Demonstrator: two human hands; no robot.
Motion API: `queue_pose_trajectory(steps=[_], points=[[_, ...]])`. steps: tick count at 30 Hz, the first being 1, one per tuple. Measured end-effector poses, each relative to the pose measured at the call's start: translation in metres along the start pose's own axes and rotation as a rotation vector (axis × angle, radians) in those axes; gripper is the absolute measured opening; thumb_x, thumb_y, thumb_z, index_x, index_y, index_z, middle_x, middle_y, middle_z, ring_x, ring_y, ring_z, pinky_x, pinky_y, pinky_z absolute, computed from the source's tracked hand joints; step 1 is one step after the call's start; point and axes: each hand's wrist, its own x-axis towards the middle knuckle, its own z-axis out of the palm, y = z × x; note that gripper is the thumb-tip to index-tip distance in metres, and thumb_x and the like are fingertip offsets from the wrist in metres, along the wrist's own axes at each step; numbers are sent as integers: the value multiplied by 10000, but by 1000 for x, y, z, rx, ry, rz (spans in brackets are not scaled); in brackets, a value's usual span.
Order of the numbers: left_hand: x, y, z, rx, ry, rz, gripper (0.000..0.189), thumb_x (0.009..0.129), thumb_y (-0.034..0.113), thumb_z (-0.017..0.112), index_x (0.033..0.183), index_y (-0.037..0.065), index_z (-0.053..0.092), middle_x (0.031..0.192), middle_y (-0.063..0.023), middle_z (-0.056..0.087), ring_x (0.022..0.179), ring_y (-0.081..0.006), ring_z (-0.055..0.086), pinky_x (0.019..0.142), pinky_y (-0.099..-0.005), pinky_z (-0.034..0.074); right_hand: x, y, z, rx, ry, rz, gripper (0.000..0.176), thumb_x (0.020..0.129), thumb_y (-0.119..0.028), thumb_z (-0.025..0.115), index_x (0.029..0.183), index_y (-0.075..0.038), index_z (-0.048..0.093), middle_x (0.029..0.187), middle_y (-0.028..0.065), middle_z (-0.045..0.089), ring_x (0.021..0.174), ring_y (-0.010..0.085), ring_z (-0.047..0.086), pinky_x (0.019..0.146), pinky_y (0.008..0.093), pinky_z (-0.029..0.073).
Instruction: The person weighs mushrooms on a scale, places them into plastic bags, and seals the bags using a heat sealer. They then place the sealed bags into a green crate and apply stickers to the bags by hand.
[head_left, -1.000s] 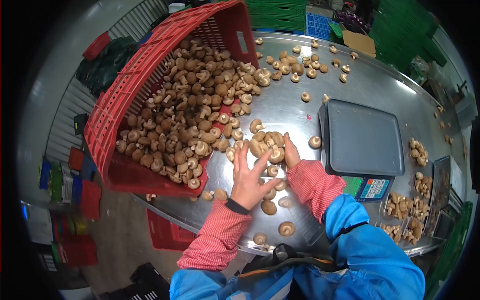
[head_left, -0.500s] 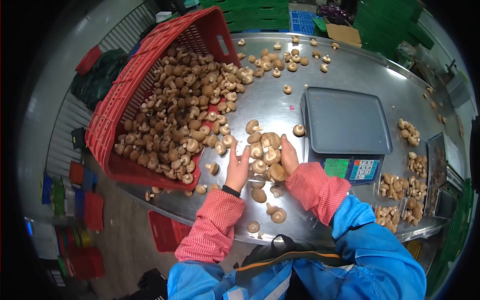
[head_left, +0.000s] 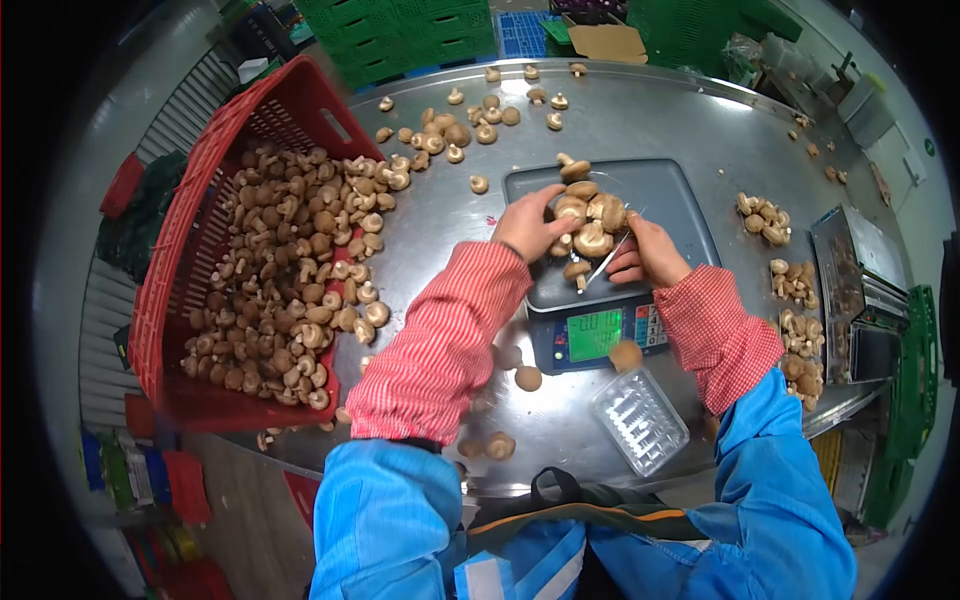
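Note:
My left hand (head_left: 525, 225) and my right hand (head_left: 650, 250) cup a heap of brown mushrooms (head_left: 588, 215) between them, just over the grey platform of a digital scale (head_left: 665, 185). A thin clear plastic edge shows under the heap by my right fingers. The scale's green display (head_left: 595, 335) faces me. Both my sleeves are red checked over blue.
A red crate (head_left: 175, 235) lies tipped on the steel table (head_left: 690, 120) at the left, spilling mushrooms (head_left: 300, 260). An empty clear tray (head_left: 640, 420) sits at the front edge. Loose mushrooms lie at the back and front, and filled trays (head_left: 800, 340) stand at the right.
Both hands lifted the gathered mushrooms from the table in front of the crate and carried them right, over the scale. The camera view has shifted right too.

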Motion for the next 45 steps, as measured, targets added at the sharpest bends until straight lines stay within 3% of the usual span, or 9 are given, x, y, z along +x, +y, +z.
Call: queue_pose_trajectory(steps=[5, 9, 11, 17, 21, 29, 35, 40, 45], points=[[21, 3, 17, 215, 28, 29, 507, 798, 397, 715, 1223, 132, 633, 1070, -193, 588, 1008, -331, 597, 886, -409, 485, 2, 14, -32, -383, -9, -7, 470, 1007, -406, 406, 876, 13, 573, 619, 79, 580, 554, 146, 618, 399, 266, 479], [-37, -1, -6, -97, 439, 198, 218, 835, 145, 680, 1011, 18, 651, 866, -122, 617, 812, -259, 614, 732, -349, 483, -63, 29, -15, -1156, 181, -776, 317, 918, -286, 576, 790, 3, 597, 618, 119, 610, 561, 251, 629, 508, 379, 503], [-94, -27, -3, 71, 506, 126, 82, 829, 88, 657, 838, 15, 623, 786, -120, 586, 716, -277, 581, 653, -366, 460, -88, 57, -14, -1118, 44, -756, 222, 864, -246, 634, 791, -39, 605, 714, 127, 633, 612, 312, 630, 561, 402, 511], [-222, -11, 27, 346, 32, 110, 249, 749, 204, 708, 956, 83, 641, 1031, -128, 559, 949, -310, 530, 782, -437, 422, -93, 61, -17, -960, 320, -873, 148, 846, -214, 650, 892, -74, 637, 848, 119, 645, 710, 324, 644, 604, 389, 515], [-235, -28, 45, 612, -150, 13, 424, 662, 256, 790, 1046, 131, 663, 1141, -164, 522, 1058, -342, 512, 831, -452, 415, -45, -14, -33, -1010, 571, -800, 306, 842, -232, 662, 1106, -95, 586, 996, 142, 637, 899, 328, 643, 721, 400, 519], [-231, -41, 53, 433, 12, 28, 234, 751, 142, 713, 981, 152, 673, 1043, -152, 536, 860, -325, 582, 676, -425, 469, 76, -56, -60, -1081, 326, -446, 514, 935, -419, 539, 1360, -144, 450, 1191, 220, 568, 1121, 373, 567, 949, 402, 464], [-193, 20, 8, 236, 393, 133, 324, 742, -72, 647, 1014, 101, 672, 1018, -170, 531, 898, -319, 567, 758, -383, 478, 27, -41, -66, -1008, 462, -596, 434, 893, -376, 587, 1251, -134, 544, 1116, 187, 630, 991, 322, 623, 827, 409, 493], [-61, 68, 15, 283, 365, 490, 212, 811, -48, 603, 992, 60, 628, 1043, -175, 555, 927, -337, 562, 790, -395, 472, -30, -1, -125, -996, 399, -461, 298, 877, -346, 601, 1004, -86, 674, 904, 161, 680, 845, 311, 657, 724, 426, 499], [-16, 55, 43, 391, 106, 447, 192, 778, 23, 610, 934, 93, 696, 1162, -192, 570, 1021, -358, 567, 887, -416, 454, -76, 24, -202, -1099, 558, -276, 292, 870, -332, 600, 942, -64, 691, 848, 168, 683, 800, 341, 655, 715, 434, 502]])
